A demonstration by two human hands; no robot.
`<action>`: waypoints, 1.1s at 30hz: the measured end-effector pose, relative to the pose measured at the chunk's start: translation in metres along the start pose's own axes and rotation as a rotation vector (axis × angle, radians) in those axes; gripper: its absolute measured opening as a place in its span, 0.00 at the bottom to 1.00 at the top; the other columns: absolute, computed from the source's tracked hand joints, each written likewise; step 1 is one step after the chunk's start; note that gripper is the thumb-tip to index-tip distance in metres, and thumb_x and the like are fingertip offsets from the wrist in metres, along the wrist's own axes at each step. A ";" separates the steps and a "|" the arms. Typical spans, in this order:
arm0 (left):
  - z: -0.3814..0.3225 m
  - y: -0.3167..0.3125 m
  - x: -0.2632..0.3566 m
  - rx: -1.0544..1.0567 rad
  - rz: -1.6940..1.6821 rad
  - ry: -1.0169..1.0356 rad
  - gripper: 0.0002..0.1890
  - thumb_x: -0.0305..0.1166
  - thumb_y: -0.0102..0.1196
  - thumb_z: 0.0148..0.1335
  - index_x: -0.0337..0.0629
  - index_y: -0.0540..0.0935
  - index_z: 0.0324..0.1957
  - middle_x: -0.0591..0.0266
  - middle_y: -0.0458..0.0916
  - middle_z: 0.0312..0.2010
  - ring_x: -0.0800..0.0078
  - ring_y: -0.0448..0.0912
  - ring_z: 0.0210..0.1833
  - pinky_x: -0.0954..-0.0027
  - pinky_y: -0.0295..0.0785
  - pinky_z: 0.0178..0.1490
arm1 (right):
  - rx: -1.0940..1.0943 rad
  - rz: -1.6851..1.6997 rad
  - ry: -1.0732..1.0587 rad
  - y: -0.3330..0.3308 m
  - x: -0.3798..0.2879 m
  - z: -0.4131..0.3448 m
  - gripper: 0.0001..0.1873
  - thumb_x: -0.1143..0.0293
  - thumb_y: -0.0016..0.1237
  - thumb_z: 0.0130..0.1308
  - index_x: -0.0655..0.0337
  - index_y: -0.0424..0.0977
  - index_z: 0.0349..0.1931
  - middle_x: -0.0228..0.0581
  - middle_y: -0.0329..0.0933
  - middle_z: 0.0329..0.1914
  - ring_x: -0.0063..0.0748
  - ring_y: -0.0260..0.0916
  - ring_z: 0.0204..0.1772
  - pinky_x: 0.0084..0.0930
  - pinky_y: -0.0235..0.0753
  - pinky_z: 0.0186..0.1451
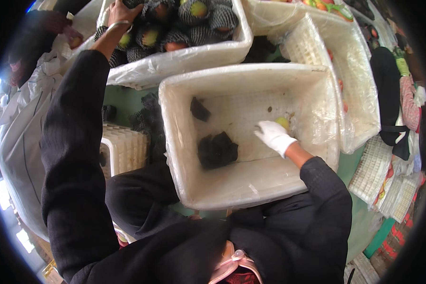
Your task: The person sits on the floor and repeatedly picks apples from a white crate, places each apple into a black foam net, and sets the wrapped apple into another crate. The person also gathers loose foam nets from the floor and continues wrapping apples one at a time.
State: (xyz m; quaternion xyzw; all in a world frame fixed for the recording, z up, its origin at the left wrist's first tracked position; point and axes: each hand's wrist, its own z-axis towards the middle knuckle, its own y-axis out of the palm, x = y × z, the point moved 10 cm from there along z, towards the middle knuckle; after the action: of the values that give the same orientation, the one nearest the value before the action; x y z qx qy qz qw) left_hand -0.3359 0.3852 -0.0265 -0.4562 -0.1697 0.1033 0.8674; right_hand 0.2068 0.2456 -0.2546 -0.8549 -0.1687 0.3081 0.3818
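My bare left hand (120, 13), with a bracelet at its wrist, reaches into a plastic-lined white crate (184, 58) at the top. Dark foam-net sleeves cover the round fruits (149, 37) there. A netted fruit (132, 3) lies between its thumb and fingers, cut by the picture's edge; whether it is gripped is unclear. In a nearer plastic-lined crate (248, 74), my white-gloved right hand (274, 136) has its fingers spread and nothing visible in them. Just beyond its knuckles lies a yellow-green fruit (282, 123). Black foam nets (218, 149) lie bunched on the left of this crate's floor.
More lined crates (358, 88) stand right, with reddish fruits along one side. A white slatted crate (127, 145) is beside my left leg. Loose dark nets (149, 110) lie on the green floor. Other people's sleeves (410, 103) show at both edges. White sacking (25, 142) bulges left.
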 end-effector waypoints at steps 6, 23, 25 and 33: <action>-0.002 0.000 0.016 -0.094 0.193 -0.075 0.48 0.46 0.64 0.44 0.43 0.58 0.67 0.41 0.61 0.65 0.47 0.59 0.68 0.58 0.57 0.70 | -0.078 -0.119 -0.162 0.079 -0.105 0.059 0.24 0.57 0.55 0.58 0.57 0.71 0.53 0.50 0.74 0.52 0.50 0.71 0.56 0.43 0.72 0.53; -0.321 -0.168 0.256 -0.925 -0.998 0.322 0.39 0.28 0.69 0.50 0.44 0.65 0.65 0.59 0.76 0.51 0.73 0.79 0.46 0.69 0.77 0.49 | 0.212 1.180 -0.147 -0.095 -0.130 -0.070 0.23 0.57 0.59 0.61 0.60 0.71 0.51 0.30 0.77 0.43 0.23 0.73 0.44 0.22 0.74 0.41; -0.326 -0.190 0.258 -0.901 -1.077 0.243 0.36 0.26 0.66 0.54 0.43 0.65 0.65 0.60 0.77 0.51 0.76 0.78 0.46 0.70 0.76 0.50 | 0.224 1.243 -0.194 -0.102 -0.147 -0.092 0.24 0.55 0.58 0.61 0.59 0.71 0.52 0.29 0.77 0.43 0.21 0.72 0.42 0.22 0.73 0.39; -0.353 -0.222 0.242 -0.844 -1.513 0.047 0.24 0.31 0.61 0.61 0.38 0.72 0.59 0.65 0.76 0.54 0.83 0.75 0.50 0.74 0.72 0.55 | 0.396 1.239 -0.294 -0.110 -0.176 -0.141 0.24 0.52 0.55 0.63 0.56 0.67 0.53 0.24 0.76 0.37 0.12 0.70 0.31 0.10 0.66 0.26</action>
State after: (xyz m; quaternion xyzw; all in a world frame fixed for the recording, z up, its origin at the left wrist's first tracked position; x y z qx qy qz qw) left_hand 0.0300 0.0742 0.0198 -0.5066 -0.4338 -0.5826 0.4646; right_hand 0.1606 0.1480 -0.0284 -0.6568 0.3632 0.6088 0.2570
